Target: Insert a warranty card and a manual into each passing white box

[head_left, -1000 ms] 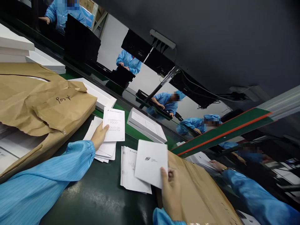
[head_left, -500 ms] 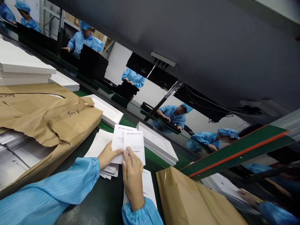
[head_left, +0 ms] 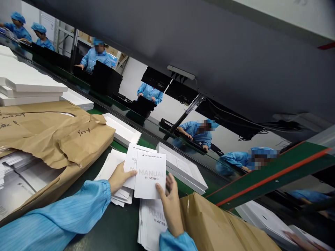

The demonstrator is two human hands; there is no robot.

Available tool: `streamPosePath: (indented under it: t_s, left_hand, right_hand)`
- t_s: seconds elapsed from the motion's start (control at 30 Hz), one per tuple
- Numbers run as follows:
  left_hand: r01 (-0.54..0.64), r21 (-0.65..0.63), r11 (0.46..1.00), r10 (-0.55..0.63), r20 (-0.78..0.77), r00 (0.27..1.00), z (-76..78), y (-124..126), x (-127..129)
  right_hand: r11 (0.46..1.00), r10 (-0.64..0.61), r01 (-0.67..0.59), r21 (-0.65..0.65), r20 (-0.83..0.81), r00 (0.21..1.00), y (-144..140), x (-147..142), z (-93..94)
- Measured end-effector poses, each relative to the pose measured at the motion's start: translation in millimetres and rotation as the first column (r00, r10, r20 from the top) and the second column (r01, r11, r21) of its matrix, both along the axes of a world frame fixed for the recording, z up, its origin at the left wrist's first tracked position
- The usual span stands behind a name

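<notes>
Leftward, booklets [head_left: 18,174] (white) inside torn paper wrapper [head_left: 52,139]

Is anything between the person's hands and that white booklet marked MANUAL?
Nothing visible. The left hand grips the manual booklet together with the warranty leaflet behind it, and the right hand touches the booklet's lower right edge. The brown paper bag lies off to the right.

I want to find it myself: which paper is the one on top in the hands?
Look between the two brown paper bags on the dark table. Both hands hold white booklets there. The top booklet says MANUAL in grey letters.
</notes>
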State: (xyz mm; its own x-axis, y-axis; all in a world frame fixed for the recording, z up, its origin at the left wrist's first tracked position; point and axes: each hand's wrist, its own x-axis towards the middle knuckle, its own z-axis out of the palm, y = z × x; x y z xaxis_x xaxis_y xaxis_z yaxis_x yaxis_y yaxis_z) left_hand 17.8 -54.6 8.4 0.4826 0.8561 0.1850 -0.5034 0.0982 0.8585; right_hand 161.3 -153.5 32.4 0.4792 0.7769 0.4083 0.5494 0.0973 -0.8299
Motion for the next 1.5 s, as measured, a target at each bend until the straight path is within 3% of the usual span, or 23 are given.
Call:
streamPosePath:
  t_s: [0.07, 0.13, 0.2, 0.27, 0.33, 0.4, 0.47, 0.53, 0.6, 0.67, 0.77, 0.87, 0.97, 1.13, 1.37, 1.5]
  left_hand:
    - [-0.004, 0.009, 1.0, 0.004, 0.001, 1.0, -1.2, 1.6, -0.5]
    - [-0.024, 0.007, 1.0, 0.024, 0.0, 1.0, -2.5, 3.5, -1.2]
    - [0.018, 0.008, 1.0, -0.018, 0.002, 1.0, -3.0, 4.4, -2.0]
    - [0.157, 0.038, 0.987, -0.157, -0.009, 0.988, -2.7, 3.7, -2.5]
    - [0.32, 0.099, 0.942, -0.314, -0.072, 0.947, -2.5, 1.9, -2.7]
    - [0.385, 0.146, 0.911, -0.36, -0.169, 0.917, -3.3, 0.5, -2.6]
    - [0.307, 0.168, 0.937, -0.259, -0.256, 0.931, -5.2, 0.4, -2.4]
    - [0.153, 0.188, 0.97, -0.088, -0.316, 0.945, -6.8, 1.2, -2.3]
    - [0.063, 0.216, 0.974, 0.018, -0.354, 0.935, -6.6, 1.8, -2.8]
    - [0.074, 0.225, 0.972, 0.011, -0.352, 0.936, -4.3, 1.4, -3.6]
    - [0.206, 0.21, 0.956, -0.135, -0.308, 0.942, -0.8, 0.0, -4.5]
    - [0.28, 0.19, 0.941, -0.218, -0.294, 0.931, -2.6, 0.0, -3.9]
    - [0.241, 0.209, 0.948, -0.153, -0.364, 0.919, -8.0, 0.8, -2.3]
    - [0.176, 0.245, 0.953, -0.051, -0.444, 0.894, -13.6, 0.4, -0.8]
    - [0.106, 0.229, 0.968, -0.017, -0.364, 0.931, -19.9, -0.3, 5.2]
    - [0.07, 0.25, 0.966, 0.014, -0.32, 0.947, -24.8, 1.7, 9.9]
  right_hand:
    - [0.966, 0.185, -0.232, -0.115, -0.319, 0.93, -1.8, 4.6, 0.1]
    - [0.916, 0.268, -0.374, -0.146, -0.472, 0.84, -2.8, 3.7, -1.6]
    - [0.924, 0.259, -0.362, -0.12, -0.499, 0.827, -2.9, 0.4, -4.0]
    - [0.95, 0.234, -0.305, -0.067, -0.493, 0.838, -2.4, -1.8, -6.2]
    - [0.968, 0.205, -0.248, -0.023, -0.494, 0.845, -1.9, -1.8, -7.8]
    - [0.977, 0.185, -0.215, -0.007, -0.49, 0.852, -1.4, -0.9, -8.9]
    - [0.98, 0.173, -0.198, -0.004, -0.471, 0.865, -0.8, -0.7, -9.8]
    - [0.983, 0.161, -0.181, 0.0, -0.458, 0.874, 0.1, -2.0, -10.7]
    - [0.983, 0.166, -0.182, 0.014, -0.485, 0.859, 1.1, -4.1, -12.1]
    - [0.976, 0.192, -0.217, 0.02, -0.55, 0.813, 2.1, -5.5, -14.2]
    - [0.965, 0.213, -0.264, 0.004, -0.603, 0.769, 3.6, -5.3, -18.1]
    - [0.976, 0.181, -0.219, -0.017, -0.501, 0.847, 5.0, -3.0, -21.7]
    - [0.978, 0.174, -0.204, -0.036, -0.395, 0.902, 5.2, -0.6, -24.3]
    - [0.977, 0.171, -0.208, -0.049, -0.402, 0.899, 5.4, 2.2, -27.4]
    - [0.996, 0.08, -0.084, 0.012, -0.473, 0.877, 4.3, 8.4, -33.5]
    - [0.996, 0.086, -0.092, 0.01, -0.456, 0.886, 7.5, 16.4, -39.3]
